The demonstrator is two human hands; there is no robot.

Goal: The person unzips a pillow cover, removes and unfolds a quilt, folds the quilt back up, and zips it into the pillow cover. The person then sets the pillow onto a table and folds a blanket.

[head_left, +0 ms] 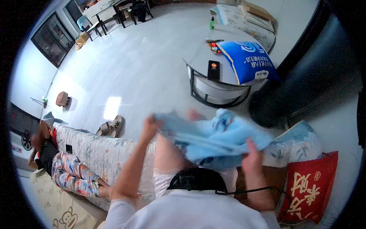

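A light blue piece of cloth [217, 133] with darker printed patches, perhaps a garment, is stretched above my lap and smeared by motion. My left hand [151, 125] pinches its left end, fingers closed. On the other side, my right hand [252, 157] grips the lower right edge with its thumb upward. The cloth covers part of my bare legs, and its folds hide which part of it each hand holds.
Beyond my knees a side table [194, 63] bears a phone [214, 70], a blue bag [248, 61] and a green bottle [212, 23]. A red cushion [312, 187] lies right. Another person [72, 164] reclines left; slippers [111, 126] sit on the floor.
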